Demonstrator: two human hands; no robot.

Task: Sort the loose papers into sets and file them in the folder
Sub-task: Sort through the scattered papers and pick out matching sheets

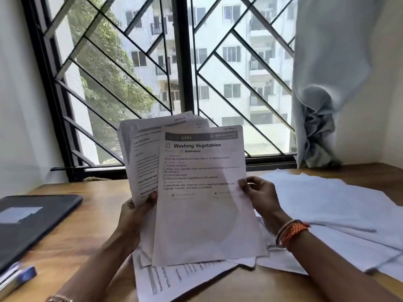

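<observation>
Head view, the only one. Left hand [136, 211] grips a fanned stack of papers [141, 153] at its lower edge, thumb curled over the front, and holds it upright above the desk [87, 214]. Right hand [259, 195] pinches the right margin of the front sheet [202, 192], thumb on the face and fingers behind; the sheet is headed "Washing Vegetables" with "Section 2" at its top corner. It sits offset right and lower than the stack, probably being drawn off so the heading can be read and the sheet assigned to a set. Both hands are closed on paper; neither is free. Face-down sheets [338, 205] spread across the right half of the desk, overlapping, some reaching the right edge of frame. One printed sheet [174, 277] lies face up directly under the held papers, near the desk's front edge. A dark folder [32, 221] lies closed at left, well apart from the hands, with a blue pen [19, 277] just beside its near corner. Open wood shows between folder and left forearm: the likeliest room to start a new pile. Filing not yet begun, by my reading.
</observation>
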